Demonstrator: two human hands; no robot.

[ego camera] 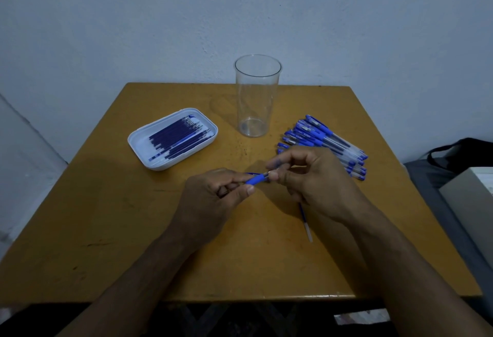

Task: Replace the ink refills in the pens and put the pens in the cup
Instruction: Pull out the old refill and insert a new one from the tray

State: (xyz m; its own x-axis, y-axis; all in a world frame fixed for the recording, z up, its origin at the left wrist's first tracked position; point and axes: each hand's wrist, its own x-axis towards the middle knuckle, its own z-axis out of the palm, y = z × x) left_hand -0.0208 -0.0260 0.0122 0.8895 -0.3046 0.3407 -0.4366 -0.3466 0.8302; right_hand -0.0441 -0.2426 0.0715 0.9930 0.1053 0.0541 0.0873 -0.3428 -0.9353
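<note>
Over the middle of the table my left hand (213, 198) grips a blue pen (255, 178) by its rubber grip section. My right hand (314, 176) pinches the pen's tip end between thumb and fingers. A loose refill (305, 220), blue with a white end, pokes out from under my right hand towards me; whether it lies on the table or is held I cannot tell. A clear plastic cup (256, 96) stands upright and empty at the back centre. A pile of several blue pens (328, 142) lies at the right. A white tray (138, 140) at the left holds several dark blue refills (178, 136).
The table (106, 230) is a brown square top against a pale wall. A dark bag (464, 155) and a grey box (469, 192) sit off the table's right edge.
</note>
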